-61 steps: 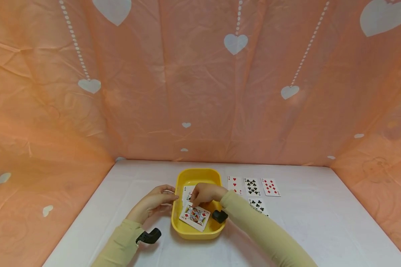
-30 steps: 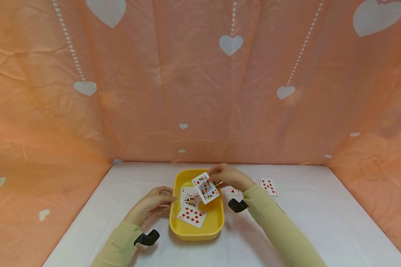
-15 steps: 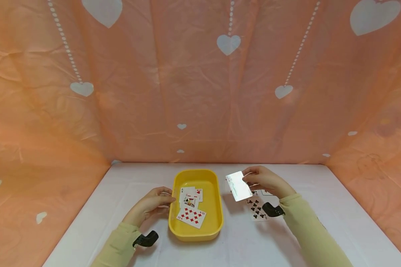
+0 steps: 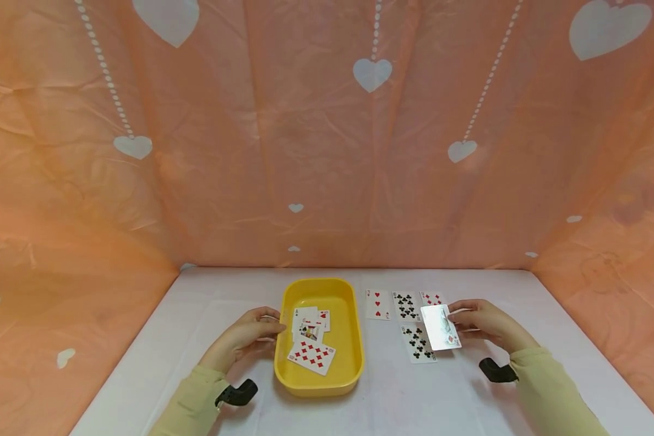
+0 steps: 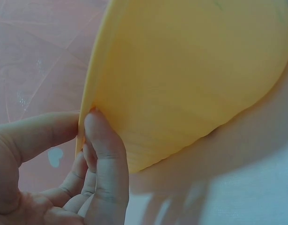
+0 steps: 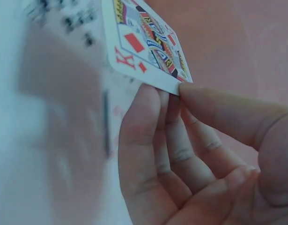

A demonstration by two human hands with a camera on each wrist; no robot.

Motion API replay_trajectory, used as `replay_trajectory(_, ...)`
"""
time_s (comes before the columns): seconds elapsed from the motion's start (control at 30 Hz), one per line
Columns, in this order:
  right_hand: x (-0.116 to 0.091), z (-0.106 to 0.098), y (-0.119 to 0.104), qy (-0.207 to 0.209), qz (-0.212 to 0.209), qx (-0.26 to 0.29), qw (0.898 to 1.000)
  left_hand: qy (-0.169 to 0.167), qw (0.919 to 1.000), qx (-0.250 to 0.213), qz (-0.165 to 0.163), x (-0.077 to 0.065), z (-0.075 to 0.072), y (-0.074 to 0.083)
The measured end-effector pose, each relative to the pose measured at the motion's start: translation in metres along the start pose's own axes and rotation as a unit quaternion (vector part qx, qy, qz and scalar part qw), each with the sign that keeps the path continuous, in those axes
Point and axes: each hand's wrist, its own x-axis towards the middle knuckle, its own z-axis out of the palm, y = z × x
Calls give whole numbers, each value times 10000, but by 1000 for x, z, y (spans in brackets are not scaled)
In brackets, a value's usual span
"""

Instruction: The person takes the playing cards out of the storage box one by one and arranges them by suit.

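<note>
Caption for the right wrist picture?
Right hand pinching the king of diamonds by its edge.

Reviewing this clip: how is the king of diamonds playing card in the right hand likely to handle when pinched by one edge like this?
The king of diamonds playing card looks thin and light: the right hand holds it up by one edge between thumb and fingertips. It shows no visible droop, so it is probably fairly stiff, though bendable. Its face glares white in the head view, suggesting a glossy, possibly slippery surface.

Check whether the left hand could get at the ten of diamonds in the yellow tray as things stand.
Probably yes. The left hand grips the near-left rim of the yellow tray, and the ten of diamonds lies face up on top, just inside that rim, with nothing over it. The hand would first have to let go of the rim.
</note>
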Motion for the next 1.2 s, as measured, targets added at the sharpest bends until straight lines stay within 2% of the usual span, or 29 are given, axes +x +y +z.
replay_trajectory(0.17,-8,-11,20,62,292,56,9995,-20,10000,14,29,1,0,0)
replay_trajectory(0.37,-14,-19,33,94,323,39,9994,32,10000,69,10,0,0,0)
replay_trajectory(0.63,-12,-18,35,217,315,-5,9993,-45,9999,-92,-68,0,-2,1)
replay_trajectory(0.87,-9,-13,34,491,330,-240,9980,-14,10000,21,12,0,-1,-1)
replay_trajectory(1.2,-8,-8,32,674,321,-456,9962,31,10000,61,-1,0,0,-1)
